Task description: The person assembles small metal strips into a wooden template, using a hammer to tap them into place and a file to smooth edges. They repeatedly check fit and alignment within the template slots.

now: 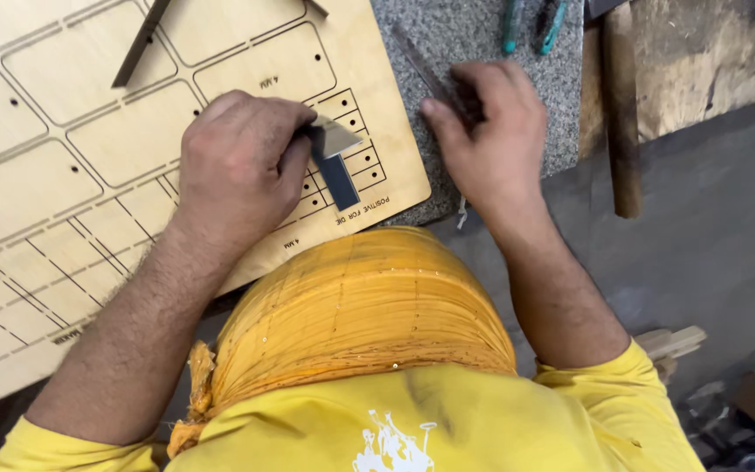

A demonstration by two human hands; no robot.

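Here we are pinching a short bent steel strip in the left hand, its edge resting on the slotted corner of the laser-cut plywood board. The right hand is closing its fingers around a thin dark blade over the speckled granite slab. Most slots are looking unfilled; a wooden-handled hammer is lying alongside.
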